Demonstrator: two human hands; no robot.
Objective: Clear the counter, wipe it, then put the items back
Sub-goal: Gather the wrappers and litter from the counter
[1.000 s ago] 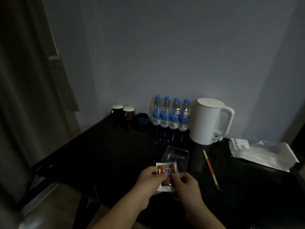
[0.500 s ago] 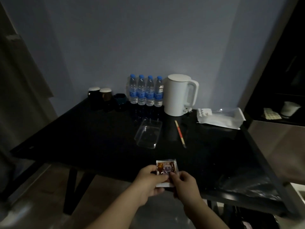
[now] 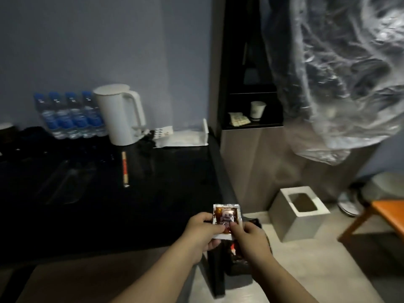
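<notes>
A small snack packet (image 3: 227, 215) with a brown and silver print is held in front of me by both hands. My left hand (image 3: 202, 232) pinches its left edge and my right hand (image 3: 251, 239) pinches its lower right corner. The packet hangs past the right front corner of the black counter (image 3: 153, 215). On the counter stand a white kettle (image 3: 119, 117) and several water bottles (image 3: 67, 114). A wrapped pair of chopsticks (image 3: 125, 169), a clear plastic tray (image 3: 65, 182) and a white bag (image 3: 183, 137) lie there too.
A grey square bin (image 3: 297, 215) sits on the floor to the right. A dark bag (image 3: 238, 256) lies by the counter leg. A shelf niche holds a white cup (image 3: 258, 109). Clear plastic sheeting (image 3: 341, 73) hangs at the upper right. An orange stool (image 3: 380, 213) is at the right edge.
My view has swung right and back from the counter; both hands carried the packet off past the counter's right corner. The bin, shelf and plastic sheeting came into sight.
</notes>
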